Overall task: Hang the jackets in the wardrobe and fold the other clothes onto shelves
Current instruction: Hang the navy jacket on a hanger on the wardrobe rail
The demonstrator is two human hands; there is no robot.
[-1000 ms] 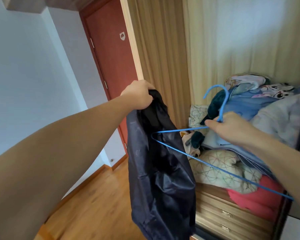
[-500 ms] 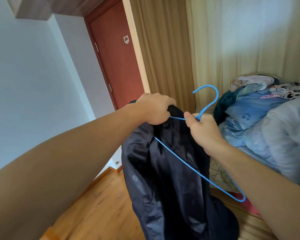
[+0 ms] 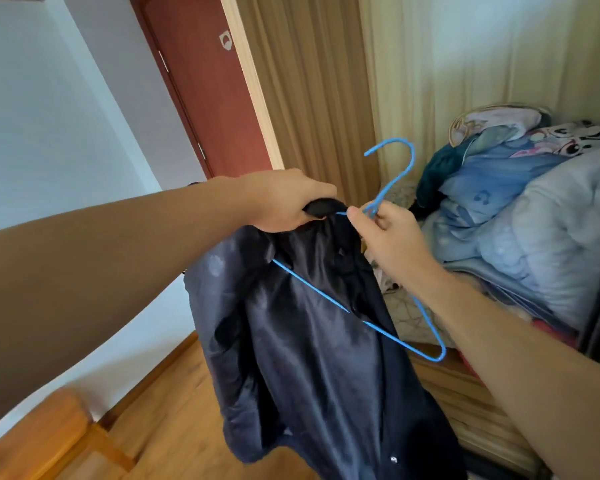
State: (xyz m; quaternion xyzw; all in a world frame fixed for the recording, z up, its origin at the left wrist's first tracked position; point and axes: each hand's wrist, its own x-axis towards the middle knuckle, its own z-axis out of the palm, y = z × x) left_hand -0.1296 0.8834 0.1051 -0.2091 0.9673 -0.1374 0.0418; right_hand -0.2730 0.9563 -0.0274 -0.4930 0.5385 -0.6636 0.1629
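A dark navy jacket (image 3: pixel 309 358) hangs in front of me, its shiny lining facing out. My left hand (image 3: pixel 284 202) grips the jacket's collar from above. My right hand (image 3: pixel 388 237) pinches the neck of a blue wire hanger (image 3: pixel 392 174), whose hook points up. The hanger's left end is tucked inside the jacket near the collar, and its bottom wire runs across the lining to a free corner at lower right. The open wardrobe (image 3: pixel 430 64) stands behind, with pale wood walls.
A heap of clothes and bedding (image 3: pixel 520 209) fills the wardrobe's right side above wooden drawers (image 3: pixel 471 403). A red-brown door (image 3: pixel 201 91) and white wall lie left. An orange wooden furniture piece (image 3: pixel 42 441) stands at bottom left on the wood floor.
My right hand has brought the hanger left, from over the clothes heap to the jacket, and slid one end inside the collar. My left hand has lowered with the collar.
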